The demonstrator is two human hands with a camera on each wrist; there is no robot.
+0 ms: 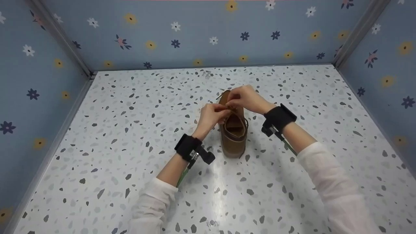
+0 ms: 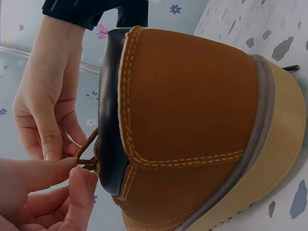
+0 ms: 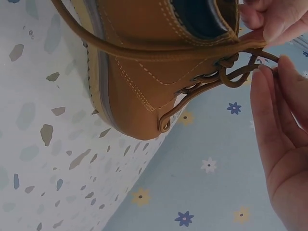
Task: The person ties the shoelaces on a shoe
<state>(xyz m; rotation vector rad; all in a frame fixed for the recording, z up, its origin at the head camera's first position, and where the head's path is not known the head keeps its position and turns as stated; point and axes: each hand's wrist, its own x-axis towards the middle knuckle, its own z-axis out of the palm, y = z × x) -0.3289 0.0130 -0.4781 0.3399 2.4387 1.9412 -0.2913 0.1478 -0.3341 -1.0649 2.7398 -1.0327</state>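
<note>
A brown leather shoe (image 1: 233, 148) with a dark padded collar (image 2: 109, 110) and a pale ribbed sole (image 2: 288, 120) stands upright on the floor, heel toward me. Over its opening my left hand (image 1: 209, 115) pinches the brown shoelace (image 3: 144, 53) between thumb and forefinger. Just beyond it, my right hand (image 1: 248, 99) also pinches the lace, close to the left fingertips. The right wrist view shows a loop of lace between the two hands, above the eyelets. One long lace strand runs from the left fingers across the shoe's side. In the head view the hands partly hide the laces.
The white speckled floor (image 1: 130, 130) spreads around the shoe. Blue flower-patterned panels (image 1: 195, 32) stand at the back and both sides. A lace end (image 2: 291, 68) lies beside the sole. Black camera straps (image 1: 188, 148) circle both wrists.
</note>
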